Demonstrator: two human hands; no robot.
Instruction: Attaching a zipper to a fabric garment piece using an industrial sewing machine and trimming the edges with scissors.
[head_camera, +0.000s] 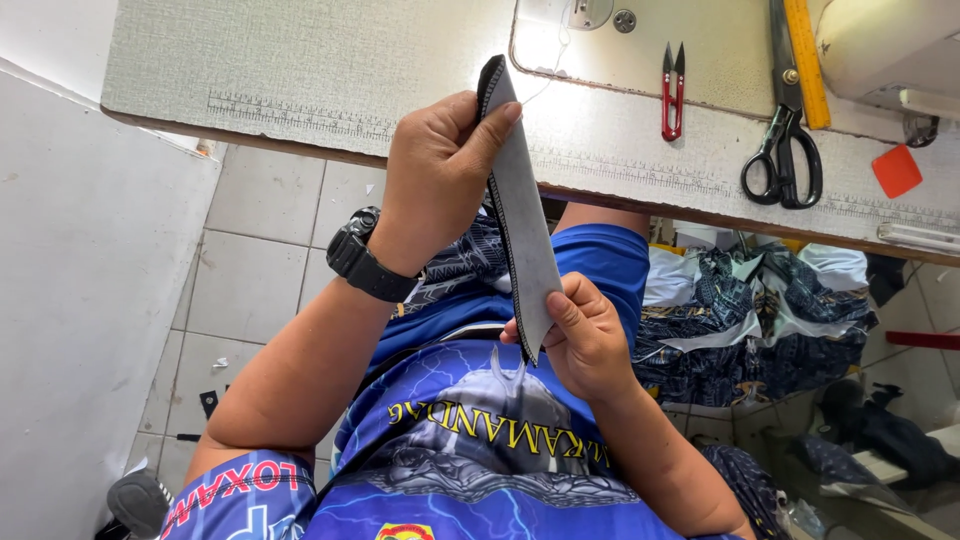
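now left hand (437, 165) fingers pinching grey fabric strip (525, 215) top, right hand (585, 335) fingers gripping bottom

Left hand (438, 165) raised, back toward camera, fingers curled, thumb extended up and pressed in a pinch; wrist bent slightly, forearm bare and sloping down to the elbow. Right hand (585, 335) lower, nearer the torso, fingers folded, thumb forward in a pinch; forearm runs down-right.

A black chunky wristwatch (362, 258) sits on the left wrist, bare forearms both sides, and there's a bright blue short-sleeved jersey (470, 440) printed with lightning streaks, yellow lettering and a grey figure.
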